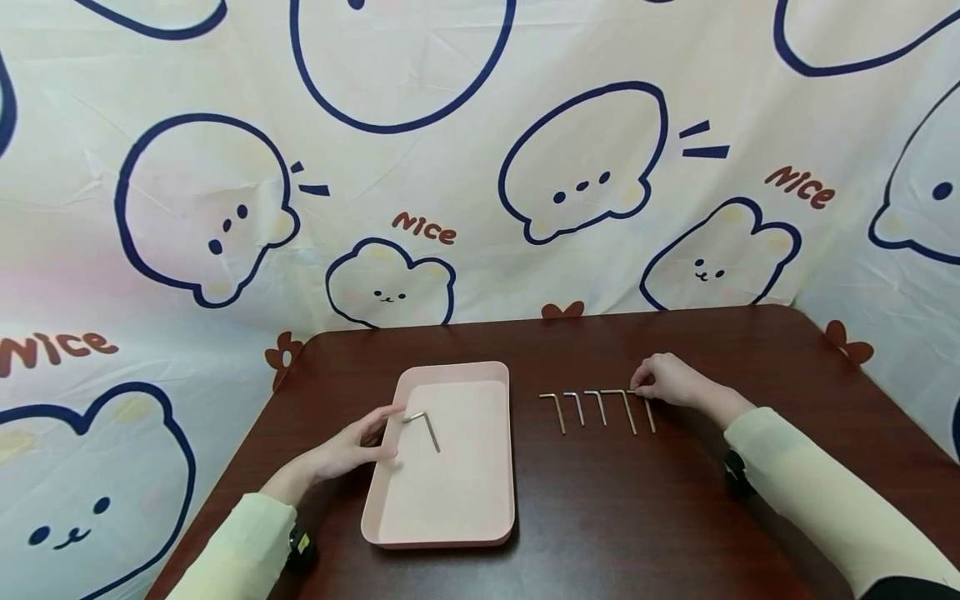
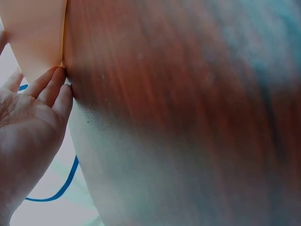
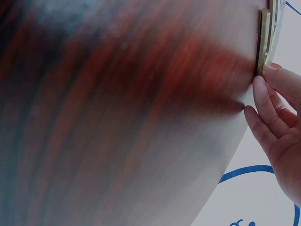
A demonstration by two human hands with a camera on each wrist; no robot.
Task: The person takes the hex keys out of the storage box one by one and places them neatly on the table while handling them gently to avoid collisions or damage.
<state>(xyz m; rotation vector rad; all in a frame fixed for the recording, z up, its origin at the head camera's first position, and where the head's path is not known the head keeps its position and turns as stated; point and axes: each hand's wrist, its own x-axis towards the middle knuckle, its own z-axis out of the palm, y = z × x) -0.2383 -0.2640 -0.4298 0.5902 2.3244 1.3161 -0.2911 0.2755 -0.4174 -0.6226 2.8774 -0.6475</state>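
My left hand point(image 1: 352, 442) holds the left rim of a pale pink tray point(image 1: 498, 467), thumb and forefinger spread over the edge. In the left wrist view, other fingers of the left hand point(image 2: 35, 113) lie against the tray's outer side. One L-shaped hex key point(image 1: 431, 433) lies inside the tray near that hand. To the tray's right, several hex keys point(image 1: 558, 412) lie in a row, long arms toward me. At the row's right end, my right hand point(image 1: 667, 379) pinches the short arm of the last hex key point(image 1: 650, 415); the fingertips partly hide it.
All of this is on a dark brown wooden table point(image 1: 600, 508). A pale cloth with bear drawings point(image 1: 585, 158) hangs behind the table's back edge and along both sides. Between tray and row lies a narrow strip of table.
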